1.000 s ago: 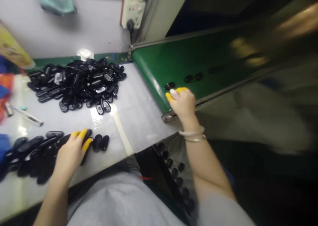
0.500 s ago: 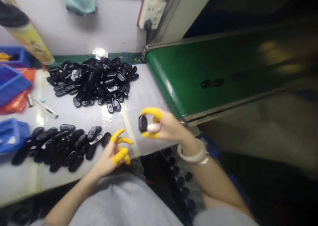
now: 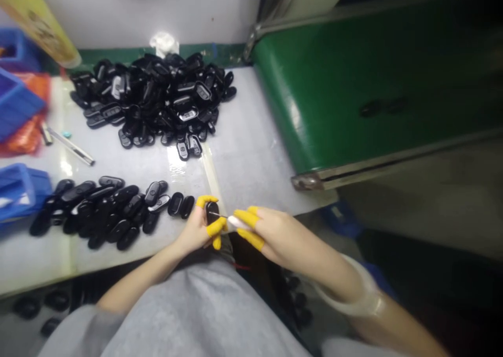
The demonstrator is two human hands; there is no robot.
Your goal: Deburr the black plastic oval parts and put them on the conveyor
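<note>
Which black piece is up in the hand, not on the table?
The small black oval piece pinched in the left hand, next to the right hand. The others near it lie on the table, in the big pile or the row.

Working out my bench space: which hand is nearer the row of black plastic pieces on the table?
Left. The left hand, holding a black plastic piece, is just beside the end of the row of black plastic pieces; the right hand is farther away, beyond the left hand.

Small glossy black oval plastic fob (image 3: 212, 213), sitting upright in the left hand (image 3: 190, 232), pinched by yellow-capped fingers, near side of the bench. A thin metal pin (image 3: 218, 215) lies across its face, running toward the right hand (image 3: 275, 236).
</note>
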